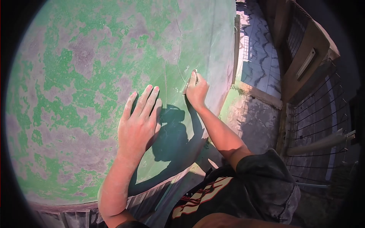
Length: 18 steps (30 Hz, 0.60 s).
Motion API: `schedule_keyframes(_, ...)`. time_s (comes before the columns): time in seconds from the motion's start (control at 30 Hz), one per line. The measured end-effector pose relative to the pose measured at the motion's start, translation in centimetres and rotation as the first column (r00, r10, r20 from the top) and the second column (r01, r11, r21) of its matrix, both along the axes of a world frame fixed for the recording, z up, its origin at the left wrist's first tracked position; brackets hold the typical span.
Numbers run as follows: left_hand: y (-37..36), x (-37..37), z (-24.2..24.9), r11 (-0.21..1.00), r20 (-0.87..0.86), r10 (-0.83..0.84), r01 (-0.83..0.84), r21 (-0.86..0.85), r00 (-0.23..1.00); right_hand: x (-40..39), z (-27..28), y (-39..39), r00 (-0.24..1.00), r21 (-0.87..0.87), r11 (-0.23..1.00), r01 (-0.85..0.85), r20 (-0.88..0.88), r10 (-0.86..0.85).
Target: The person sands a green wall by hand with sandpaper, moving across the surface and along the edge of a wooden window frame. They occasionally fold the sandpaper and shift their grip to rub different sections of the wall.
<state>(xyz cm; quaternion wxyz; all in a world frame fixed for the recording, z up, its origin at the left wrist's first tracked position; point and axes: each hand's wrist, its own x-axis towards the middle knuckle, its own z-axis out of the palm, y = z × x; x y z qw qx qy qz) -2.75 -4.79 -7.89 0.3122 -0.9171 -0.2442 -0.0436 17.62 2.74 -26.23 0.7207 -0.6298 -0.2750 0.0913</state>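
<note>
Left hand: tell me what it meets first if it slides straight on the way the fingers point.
The left hand lies flat on the green painted wall, fingers aimed up and slightly right. That line shows only more peeling wall; the crack lies off to the right, probably missed.

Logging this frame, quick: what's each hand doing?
Left hand: open, flat on the green wall.
Right hand: closed on a thin tool against the wall.

No text, label, number or sign can be read anywhere; the shirt (pixel 205 193) print is illegible.
</note>
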Motion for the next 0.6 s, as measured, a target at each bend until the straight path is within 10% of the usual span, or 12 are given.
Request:
schedule_keyframes(0.17,0.5,-0.1,-0.9,0.998,-0.01,-0.006,0.006,0.067,1.0,3.8,1.3,2.3,0.995,-0.081,0.992,0.1,-0.011,-0.102)
schedule_keyframes(0.4,0.1,-0.1,-0.7,0.999,-0.059,0.043,-0.043,0.007,0.997,-6.0,-2.9,-3.4,0.964,0.223,0.957,-0.184,0.232,0.131)
schedule_keyframes(0.6,-0.1,-0.3,-0.9,1.0,-0.075,0.026,-0.026,-0.004,0.997,-0.1,2.6,0.9,0.997,0.114,0.993,0.001,-0.081,0.009)
